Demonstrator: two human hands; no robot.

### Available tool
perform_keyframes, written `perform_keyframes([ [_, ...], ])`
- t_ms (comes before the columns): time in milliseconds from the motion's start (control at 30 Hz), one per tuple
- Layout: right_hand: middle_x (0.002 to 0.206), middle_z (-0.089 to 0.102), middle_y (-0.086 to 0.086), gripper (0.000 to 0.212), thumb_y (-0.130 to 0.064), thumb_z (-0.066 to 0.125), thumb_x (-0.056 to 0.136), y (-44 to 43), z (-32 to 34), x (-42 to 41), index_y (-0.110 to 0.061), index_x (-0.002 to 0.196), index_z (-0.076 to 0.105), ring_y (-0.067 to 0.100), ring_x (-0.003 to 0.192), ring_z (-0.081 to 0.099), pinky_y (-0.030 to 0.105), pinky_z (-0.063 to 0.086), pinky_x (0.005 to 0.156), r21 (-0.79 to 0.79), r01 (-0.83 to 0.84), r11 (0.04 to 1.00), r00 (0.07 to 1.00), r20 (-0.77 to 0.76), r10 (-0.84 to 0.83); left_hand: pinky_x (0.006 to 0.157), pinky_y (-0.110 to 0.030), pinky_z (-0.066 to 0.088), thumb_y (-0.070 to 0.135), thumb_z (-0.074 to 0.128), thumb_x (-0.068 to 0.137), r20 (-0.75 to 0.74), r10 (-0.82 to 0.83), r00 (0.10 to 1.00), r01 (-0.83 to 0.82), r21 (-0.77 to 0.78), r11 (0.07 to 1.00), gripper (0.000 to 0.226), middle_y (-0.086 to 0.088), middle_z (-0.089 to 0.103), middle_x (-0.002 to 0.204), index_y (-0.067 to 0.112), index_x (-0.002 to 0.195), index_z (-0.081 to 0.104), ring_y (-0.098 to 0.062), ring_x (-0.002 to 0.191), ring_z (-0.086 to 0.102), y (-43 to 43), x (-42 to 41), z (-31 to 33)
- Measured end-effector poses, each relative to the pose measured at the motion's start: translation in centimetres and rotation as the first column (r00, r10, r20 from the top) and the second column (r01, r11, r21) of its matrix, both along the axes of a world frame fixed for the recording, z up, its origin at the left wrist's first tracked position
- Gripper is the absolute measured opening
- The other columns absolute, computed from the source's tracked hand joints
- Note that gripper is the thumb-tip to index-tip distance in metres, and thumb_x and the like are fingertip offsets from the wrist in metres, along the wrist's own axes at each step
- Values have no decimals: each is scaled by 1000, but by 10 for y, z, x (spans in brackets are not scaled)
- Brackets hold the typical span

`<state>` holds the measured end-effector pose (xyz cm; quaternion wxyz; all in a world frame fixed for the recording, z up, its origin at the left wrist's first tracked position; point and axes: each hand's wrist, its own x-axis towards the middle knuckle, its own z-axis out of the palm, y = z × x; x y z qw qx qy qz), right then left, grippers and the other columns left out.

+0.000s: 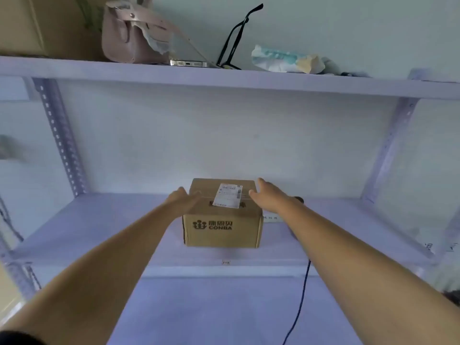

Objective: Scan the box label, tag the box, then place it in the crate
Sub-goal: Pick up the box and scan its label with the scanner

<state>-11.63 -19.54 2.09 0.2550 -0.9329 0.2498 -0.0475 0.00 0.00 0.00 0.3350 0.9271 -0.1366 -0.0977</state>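
Note:
A small brown cardboard box [221, 230] printed with "CONBA" stands on the pale shelf [99, 232], a white shipping label [229, 195] stuck on its top. My left hand [184, 199] lies flat on the box's top left edge, fingers extended. My right hand [267, 195] reaches over the top right edge, fingers spread, touching or just above the box. Neither hand has closed around the box. No crate is in view.
A dark object [298, 199] sits behind my right wrist, and a blue cable [302, 302] hangs over the shelf's front edge. On the upper shelf [249, 80] are a pink handbag [132, 36], a phone [188, 63], black glasses [236, 38] and a crumpled packet [286, 59].

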Motion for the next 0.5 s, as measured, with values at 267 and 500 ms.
perform_keyframes([
  [267, 148, 45, 5, 65, -43, 48, 93, 7, -62, 17, -16, 148, 24, 25, 126, 50, 37, 39, 103, 422, 150, 894, 969, 119, -218, 92, -35, 45, 41, 51, 92, -462, -223, 858, -67, -532, 844, 26, -10, 66, 116, 19, 103, 60, -23, 101, 60, 12, 23, -61],
  [500, 120, 55, -17, 53, -42, 53, 90, 7, -80, 16, -30, 139, 36, 15, 125, 53, 31, 44, 96, 470, 108, 876, 924, 277, -263, 76, -37, 50, 51, 59, 72, -507, -347, 789, -100, -663, 742, 53, -8, 67, 116, 25, 118, 57, -24, 101, 62, 18, 29, -78],
])
